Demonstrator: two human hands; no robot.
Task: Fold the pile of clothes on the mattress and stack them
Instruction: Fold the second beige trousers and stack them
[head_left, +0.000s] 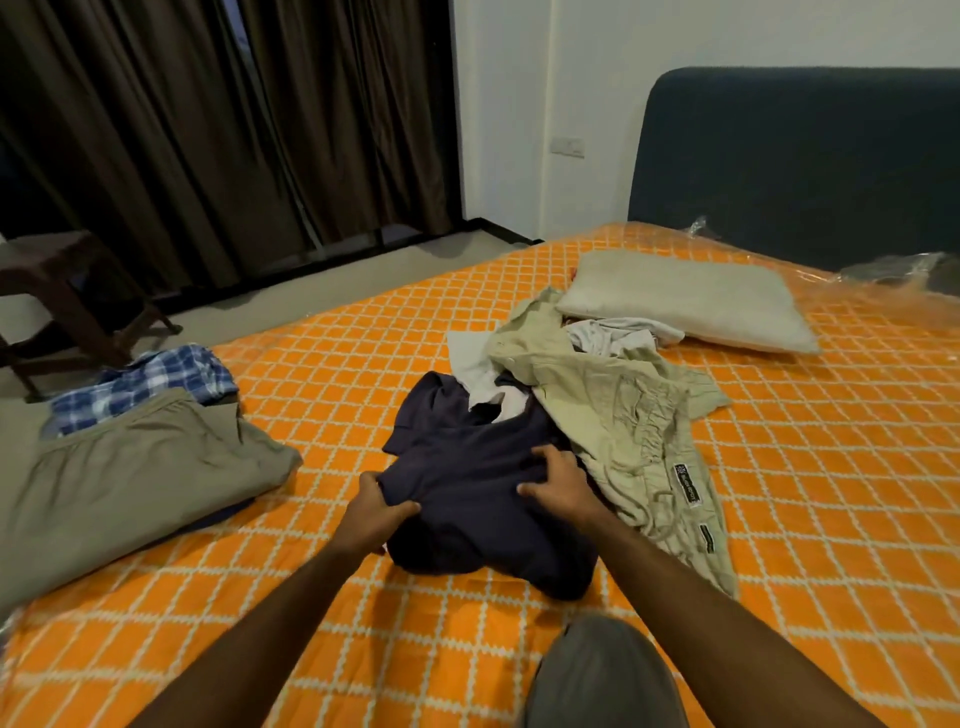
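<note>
A crumpled navy garment (467, 467) lies in the middle of the orange checked mattress (805, 493). My left hand (376, 506) pinches its left edge. My right hand (553, 480) grips a bunch of the same cloth near its right side. Right behind it, a loose pile holds khaki trousers (623, 410) with a black label and a white garment (613, 332). At the left edge sits a stack with a folded khaki piece (130, 478) on top of a blue checked cloth (156, 382).
A beige pillow (691, 299) lies at the back by the dark headboard (795, 161). Clear plastic wrap (904, 270) bunches at the mattress head. A dark wooden stool (67, 296) stands on the floor at left, before brown curtains (208, 130). My knee (602, 675) shows at the bottom.
</note>
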